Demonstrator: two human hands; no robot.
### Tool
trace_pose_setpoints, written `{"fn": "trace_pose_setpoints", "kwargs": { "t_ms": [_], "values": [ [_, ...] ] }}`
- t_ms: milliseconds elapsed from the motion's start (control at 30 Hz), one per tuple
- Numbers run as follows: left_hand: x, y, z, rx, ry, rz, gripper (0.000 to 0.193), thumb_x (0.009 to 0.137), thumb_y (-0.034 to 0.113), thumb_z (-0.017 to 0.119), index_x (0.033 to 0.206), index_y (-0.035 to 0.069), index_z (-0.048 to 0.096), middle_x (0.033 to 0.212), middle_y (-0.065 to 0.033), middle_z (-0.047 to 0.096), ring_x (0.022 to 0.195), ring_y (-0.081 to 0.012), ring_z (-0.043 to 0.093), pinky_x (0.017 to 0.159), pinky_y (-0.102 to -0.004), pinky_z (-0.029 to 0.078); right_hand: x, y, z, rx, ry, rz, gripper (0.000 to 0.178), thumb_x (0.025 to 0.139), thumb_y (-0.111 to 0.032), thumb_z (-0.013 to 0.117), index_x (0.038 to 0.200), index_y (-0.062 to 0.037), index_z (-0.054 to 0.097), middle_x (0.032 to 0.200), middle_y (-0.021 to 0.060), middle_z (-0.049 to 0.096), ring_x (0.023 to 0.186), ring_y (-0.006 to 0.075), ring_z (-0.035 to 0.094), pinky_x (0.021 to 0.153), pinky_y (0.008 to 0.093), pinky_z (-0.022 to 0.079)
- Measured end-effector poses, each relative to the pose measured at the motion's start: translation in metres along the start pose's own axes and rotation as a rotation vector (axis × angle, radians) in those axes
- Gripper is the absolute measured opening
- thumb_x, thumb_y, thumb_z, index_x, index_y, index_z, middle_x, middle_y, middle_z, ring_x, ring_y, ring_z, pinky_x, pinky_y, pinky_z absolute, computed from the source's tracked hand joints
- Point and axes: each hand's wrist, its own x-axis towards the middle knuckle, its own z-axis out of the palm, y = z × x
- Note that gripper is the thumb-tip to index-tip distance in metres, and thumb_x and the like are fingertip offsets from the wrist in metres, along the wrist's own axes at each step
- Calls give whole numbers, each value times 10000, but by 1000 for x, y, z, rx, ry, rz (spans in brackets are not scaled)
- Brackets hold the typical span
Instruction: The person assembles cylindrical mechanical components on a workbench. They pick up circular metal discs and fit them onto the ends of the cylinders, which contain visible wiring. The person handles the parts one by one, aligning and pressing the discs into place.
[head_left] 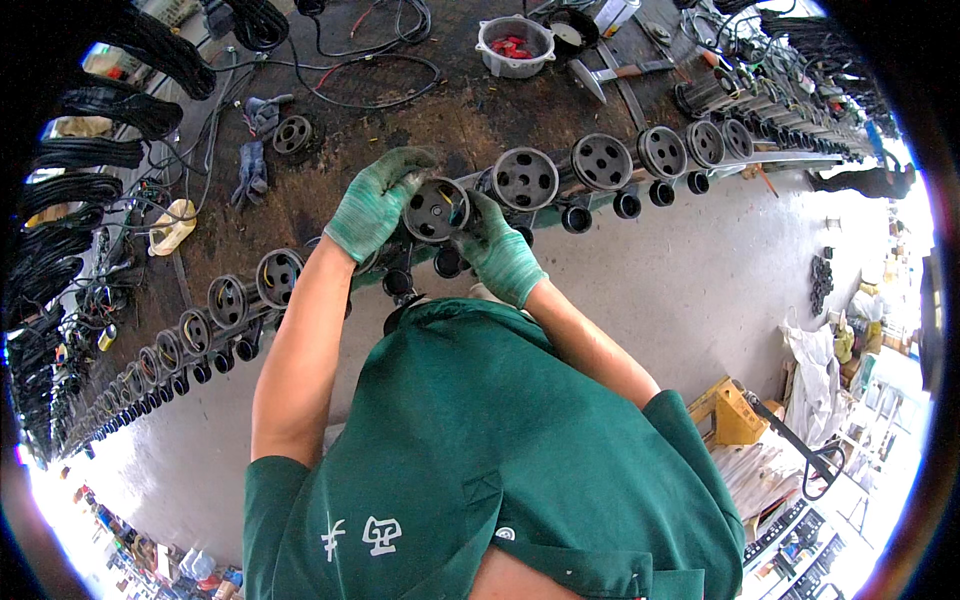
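**Disc (436, 209) sitting between two gripping hands**

Your right hand (498, 255), in its green glove, is grasping the disc's right edge, with the fingers curling in toward the rim. Your left hand (378, 195), gloved too, is clasping the upper left side, its fingers reaching over the top. So the disc is lying directly between your palms, face turned up toward you, at the bench's near edge; whether its underside is resting on anything, you cannot be told from here.

It is looking like cast metal: stiff, fairly heavy for its breadth, and unlikely to be giving under a squeeze. The rim is seeming the surest hold — opposite sides, as you are having it — while the holes in the face are offering only thin edges. Smooth metal could be slipping a little, though the gloves should be helping. Something yellow is showing through one hole, so pressing fingers in there may be risky.

Just below, a black cup (448, 263) is hanging near your right wrist. Beside that hand, a second disc (525, 180) is standing in the row. Farther across the bench (390, 125), a hammer (635, 70) and a bowl (515, 68) of red bits are lying well apart from you.
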Motion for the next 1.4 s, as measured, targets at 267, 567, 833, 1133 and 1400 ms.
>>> {"fn": "trace_pose_setpoints", "kwargs": {
  "t_ms": [267, 567, 833, 1133, 1400],
  "values": [
    [-21, 15, 23, 885, -43, 134, 346, 825, 159, 809, 1128, 39, 692, 1438, -205, 576, 1300, -393, 560, 1119, -470, 454, -3, 5, -5, -75, -26, 17, 686, 980, -49, 674, 1572, -72, 327, 1191, 158, 716, 1071, 214, 688, 915, 365, 554],
    [-7, -4, 31, 1001, 142, 190, 400, 796, 112, 764, 1186, 64, 684, 1378, -192, 579, 1222, -418, 581, 1061, -488, 490, -23, -6, -35, -121, -83, 42, 612, 977, -82, 649, 1536, -74, 399, 1172, 158, 726, 1016, 222, 705, 892, 378, 573],
    [2, 3, 33, 1039, 49, 260, 353, 883, 105, 744, 1230, 75, 681, 1314, -149, 642, 1222, -333, 607, 1041, -461, 504, -28, 15, -65, -131, -137, -45, 612, 966, -97, 643, 1534, -103, 414, 1095, 173, 737, 956, 302, 737, 845, 401, 575],
    [-10, 15, 59, 1046, 97, 8, 924, 697, 311, 926, 1495, 107, 507, 1513, -238, 482, 1335, -438, 531, 1109, -481, 485, -28, 6, -97, -181, -198, -123, 604, 953, -116, 643, 1520, -103, 438, 1044, 203, 736, 926, 359, 731, 814, 428, 571],
    [-3, 30, 65, 1114, -83, -206, 987, 607, 315, 964, 1483, 139, 544, 1501, -227, 477, 1307, -429, 567, 1090, -467, 508, -30, 6, -126, -264, -297, -70, 550, 956, -120, 651, 1480, -56, 498, 1198, 231, 720, 1083, 352, 724, 902, 428, 575]
  ]
}}
